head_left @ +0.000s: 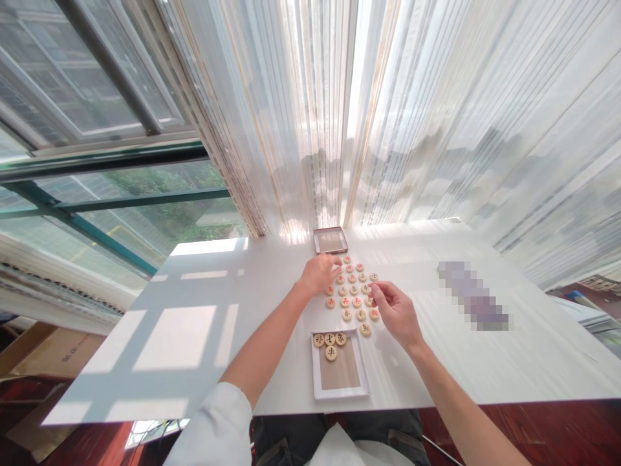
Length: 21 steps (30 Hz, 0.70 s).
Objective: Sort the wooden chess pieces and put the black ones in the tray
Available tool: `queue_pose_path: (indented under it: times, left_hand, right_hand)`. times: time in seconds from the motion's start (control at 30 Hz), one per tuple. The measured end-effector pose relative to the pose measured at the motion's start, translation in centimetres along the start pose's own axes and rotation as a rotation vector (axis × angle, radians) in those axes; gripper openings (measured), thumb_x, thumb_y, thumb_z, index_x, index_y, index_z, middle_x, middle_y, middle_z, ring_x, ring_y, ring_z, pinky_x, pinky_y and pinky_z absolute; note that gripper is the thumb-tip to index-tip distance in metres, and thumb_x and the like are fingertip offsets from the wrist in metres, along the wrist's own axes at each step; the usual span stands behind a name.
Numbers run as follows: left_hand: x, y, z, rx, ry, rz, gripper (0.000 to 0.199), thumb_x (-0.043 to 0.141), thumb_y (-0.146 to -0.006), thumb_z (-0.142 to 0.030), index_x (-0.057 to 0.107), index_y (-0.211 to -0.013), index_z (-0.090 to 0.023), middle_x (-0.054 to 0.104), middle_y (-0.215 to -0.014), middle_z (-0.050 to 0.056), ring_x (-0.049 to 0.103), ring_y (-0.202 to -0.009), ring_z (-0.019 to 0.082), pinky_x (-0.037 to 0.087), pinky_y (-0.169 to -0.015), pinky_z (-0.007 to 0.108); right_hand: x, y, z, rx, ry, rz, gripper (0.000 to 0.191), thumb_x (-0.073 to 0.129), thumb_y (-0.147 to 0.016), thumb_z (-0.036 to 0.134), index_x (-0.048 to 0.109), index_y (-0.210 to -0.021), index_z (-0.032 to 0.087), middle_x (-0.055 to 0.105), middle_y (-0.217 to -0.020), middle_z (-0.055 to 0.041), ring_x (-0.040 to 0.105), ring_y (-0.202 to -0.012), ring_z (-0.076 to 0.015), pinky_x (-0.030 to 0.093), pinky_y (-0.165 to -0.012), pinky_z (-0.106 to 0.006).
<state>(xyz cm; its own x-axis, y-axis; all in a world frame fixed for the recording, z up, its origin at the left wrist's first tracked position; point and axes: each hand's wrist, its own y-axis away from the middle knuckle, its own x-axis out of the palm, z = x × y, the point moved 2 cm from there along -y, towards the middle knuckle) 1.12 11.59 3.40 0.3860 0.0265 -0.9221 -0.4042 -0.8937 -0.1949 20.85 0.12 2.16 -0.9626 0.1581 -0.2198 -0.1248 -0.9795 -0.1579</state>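
Round wooden Chinese chess pieces (352,278) lie in loose rows on the white table, some with red characters and some with black. At the far left of these rows, my left hand (320,273) bends its fingers down onto a piece partly hidden by the fingertips. On the right side, my right hand (394,307) holds thumb and forefinger together in a pinch. What is between them is hidden; a piece beside the thumb is partly covered. Closer to me sits a shallow open box (315,382) with several black-character pieces (330,353) at its far end.
A second shallow box part (330,241) lies at the table's far edge by the curtain (334,129). A blurred-out object (473,296) is on the right of the table (194,388). The window (121,194) is at left, with a cardboard box (53,353) below.
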Motion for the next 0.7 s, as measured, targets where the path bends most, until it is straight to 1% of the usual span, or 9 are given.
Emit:
queue_pose_path:
  times: [0.1, 0.2, 0.4, 0.57, 0.7]
  left_hand:
    - [0.5, -1.0, 0.0, -0.019, -0.033, 0.037, 0.017, 0.064, -0.087, -0.032, 0.072, -0.101, -0.026, 0.072, -0.100, 0.003, 0.068, -0.092, 0.022, 0.052, -0.078, 0.029]
    - [0.7, -1.4, -0.2, -0.027, -0.057, 0.067, 0.016, 0.063, -0.086, -0.032, 0.073, -0.098, -0.026, 0.072, -0.101, 0.004, 0.067, -0.092, 0.022, 0.051, -0.077, 0.029]
    - [0.9, -1.8, -0.5, -0.049, -0.083, 0.118, 0.012, 0.065, -0.083, -0.029, 0.074, -0.088, -0.025, 0.074, -0.093, 0.003, 0.068, -0.088, 0.021, 0.050, -0.073, 0.027]
    - [1.0, -2.1, -0.4, -0.062, -0.098, 0.121, 0.013, 0.064, -0.081, -0.029, 0.073, -0.088, -0.024, 0.074, -0.086, 0.004, 0.068, -0.081, 0.022, 0.049, -0.070, 0.028]
    - [0.5, -2.1, -0.7, -0.061, -0.101, 0.086, 0.016, 0.064, -0.082, -0.031, 0.071, -0.093, -0.023, 0.074, -0.084, 0.004, 0.068, -0.080, 0.022, 0.049, -0.071, 0.029]
  right_hand:
    - [0.1, -0.5, -0.3, 0.002, -0.009, 0.010, 0.035, 0.056, -0.092, 0.053, 0.068, -0.098, 0.021, 0.072, -0.088, -0.0054, 0.066, -0.069, -0.0175, 0.053, -0.064, -0.027]
    - [0.1, -1.1, -0.5, -0.003, -0.015, 0.003, 0.036, 0.057, -0.092, 0.054, 0.068, -0.097, 0.020, 0.071, -0.083, -0.0049, 0.065, -0.066, -0.0172, 0.053, -0.063, -0.027]
    - [0.0, -2.0, -1.2, -0.015, -0.050, -0.027, 0.037, 0.058, -0.091, 0.054, 0.068, -0.098, 0.019, 0.070, -0.080, -0.0056, 0.065, -0.068, -0.0185, 0.054, -0.063, -0.028]
    - [-0.1, -1.9, -2.1, 0.015, -0.061, -0.041, 0.036, 0.058, -0.090, 0.054, 0.068, -0.097, 0.020, 0.070, -0.080, -0.0048, 0.067, -0.071, -0.0193, 0.053, -0.062, -0.028]
    - [-0.1, -1.8, -2.5, 0.029, -0.073, -0.052, 0.038, 0.059, -0.089, 0.055, 0.069, -0.097, 0.019, 0.071, -0.081, -0.0050, 0.067, -0.072, -0.0198, 0.053, -0.062, -0.028]
